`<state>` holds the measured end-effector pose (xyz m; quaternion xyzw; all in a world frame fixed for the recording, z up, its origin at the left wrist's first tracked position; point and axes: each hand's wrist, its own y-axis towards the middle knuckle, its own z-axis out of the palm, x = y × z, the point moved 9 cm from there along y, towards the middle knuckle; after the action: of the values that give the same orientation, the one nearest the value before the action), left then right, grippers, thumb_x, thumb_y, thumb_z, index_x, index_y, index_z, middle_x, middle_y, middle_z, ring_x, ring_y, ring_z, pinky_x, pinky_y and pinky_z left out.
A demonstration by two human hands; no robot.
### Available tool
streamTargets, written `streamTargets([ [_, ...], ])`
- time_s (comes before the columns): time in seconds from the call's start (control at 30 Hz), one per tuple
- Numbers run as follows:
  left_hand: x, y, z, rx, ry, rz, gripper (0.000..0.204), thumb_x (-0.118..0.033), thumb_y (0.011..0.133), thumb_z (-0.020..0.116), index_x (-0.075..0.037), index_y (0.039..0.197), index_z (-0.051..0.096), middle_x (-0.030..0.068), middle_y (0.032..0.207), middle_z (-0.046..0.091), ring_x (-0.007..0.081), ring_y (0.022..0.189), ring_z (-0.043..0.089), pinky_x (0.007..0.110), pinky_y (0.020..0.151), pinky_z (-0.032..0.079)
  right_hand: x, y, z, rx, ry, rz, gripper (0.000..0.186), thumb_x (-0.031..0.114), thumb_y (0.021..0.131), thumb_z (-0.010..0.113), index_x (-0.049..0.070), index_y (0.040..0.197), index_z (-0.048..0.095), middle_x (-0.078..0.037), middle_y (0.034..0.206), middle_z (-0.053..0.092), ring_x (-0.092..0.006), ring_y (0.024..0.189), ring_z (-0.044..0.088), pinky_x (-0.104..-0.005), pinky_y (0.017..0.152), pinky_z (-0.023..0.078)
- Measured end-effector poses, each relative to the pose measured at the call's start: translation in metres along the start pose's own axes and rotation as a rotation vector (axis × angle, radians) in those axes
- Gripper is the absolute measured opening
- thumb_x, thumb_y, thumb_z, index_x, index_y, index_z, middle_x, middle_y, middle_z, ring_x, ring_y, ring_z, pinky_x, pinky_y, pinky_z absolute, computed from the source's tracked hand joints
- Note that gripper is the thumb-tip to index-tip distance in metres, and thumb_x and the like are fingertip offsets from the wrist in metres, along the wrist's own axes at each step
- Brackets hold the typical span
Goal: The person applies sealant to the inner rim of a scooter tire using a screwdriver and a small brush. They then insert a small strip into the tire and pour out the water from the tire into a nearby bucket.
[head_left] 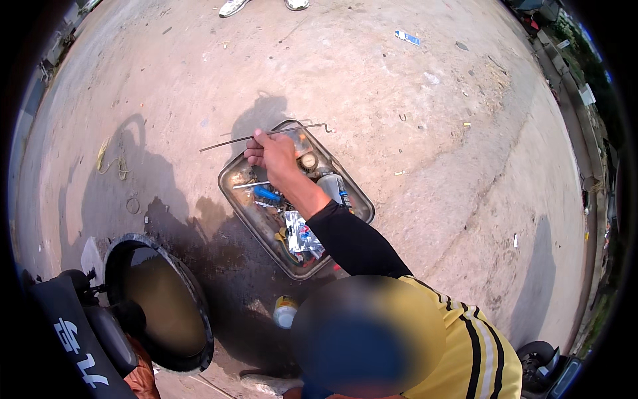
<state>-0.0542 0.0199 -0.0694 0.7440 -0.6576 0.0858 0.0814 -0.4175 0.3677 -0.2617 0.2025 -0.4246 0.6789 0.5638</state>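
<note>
Rod (229,143): thin, metal, straight for most of its length, small crank-like bend at one end.
Rod axis: runs nearly left-right across the view, rising slightly toward the right. Straight tip points left, bent end points right.
Rod location: in view, crosses the far end of the metal tray (236,174), both ends reaching past the rim. Height above it: can't tell.
Co-worker's hand (274,154): pinching the rod left of its middle, thumb on top, fingers curled. Black sleeve comes in from lower right.
Wearer's hands: out of frame, state can't be told.
Tray: rounded corners, long axis upper left to lower right.
Tray contents: blue-handled tool (266,193), shank pointing left; silver packet (300,234) toward the near end; grey can (330,185) along the right side.
Bucket (136,239): murky liquid inside, left of the co-worker.
</note>
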Motion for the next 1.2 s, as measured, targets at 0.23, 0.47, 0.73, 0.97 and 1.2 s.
streamTargets([
  [0.23,-0.001,0.009,0.007,-0.002,-0.030,0.011,0.046,-0.016,0.097,0.065,-0.003,0.141,0.060,0.0150,0.135,0.067,0.0334,0.124,0.064,0.042,0.107,0.050,0.009,0.000,-0.003,-0.028,0.042,-0.035,0.030,0.023,0.106,0.064,-0.007,0.101,0.067,-0.011,0.086,0.071,-0.0194,0.070,0.071,-0.0296,0.059,0.059],
  [0.47,0.003,0.006,0.005,-0.004,-0.026,0.009,0.048,-0.017,0.098,0.065,-0.003,0.143,0.059,0.0147,0.137,0.066,0.0331,0.126,0.063,0.042,0.109,0.049,0.011,0.001,0.000,-0.024,0.051,-0.035,0.029,0.022,0.106,0.064,-0.007,0.102,0.066,-0.012,0.088,0.071,-0.0197,0.071,0.071,-0.0303,0.059,0.059],
  [0.73,-0.002,-0.007,0.003,0.005,-0.021,0.009,0.050,-0.017,0.098,0.064,-0.002,0.145,0.057,0.0142,0.140,0.065,0.0327,0.129,0.061,0.041,0.110,0.048,0.014,0.000,-0.001,-0.013,0.067,-0.047,0.029,0.019,0.106,0.063,-0.010,0.103,0.064,-0.015,0.089,0.071,-0.0213,0.071,0.071,-0.0307,0.059,0.059],
  [0.97,0.024,-0.019,-0.010,-0.022,-0.017,-0.025,0.052,-0.018,0.099,0.064,-0.002,0.147,0.055,0.0139,0.142,0.065,0.0324,0.131,0.060,0.041,0.112,0.047,0.015,0.015,0.015,-0.016,0.025,0.021,0.026,0.015,0.107,0.060,-0.010,0.103,0.064,-0.017,0.094,0.072,-0.0240,0.074,0.073,-0.0331,0.062,0.061],
  [1.2,0.044,0.029,-0.062,-0.018,0.116,0.022,0.053,-0.018,0.099,0.063,-0.001,0.149,0.054,0.0135,0.143,0.064,0.0320,0.134,0.059,0.040,0.113,0.046,0.022,0.041,-0.004,0.041,-0.106,0.014,0.031,0.016,0.109,0.058,-0.009,0.128,0.061,-0.018,0.114,0.072,-0.0262,0.102,0.074,-0.0318,0.086,0.063],
])
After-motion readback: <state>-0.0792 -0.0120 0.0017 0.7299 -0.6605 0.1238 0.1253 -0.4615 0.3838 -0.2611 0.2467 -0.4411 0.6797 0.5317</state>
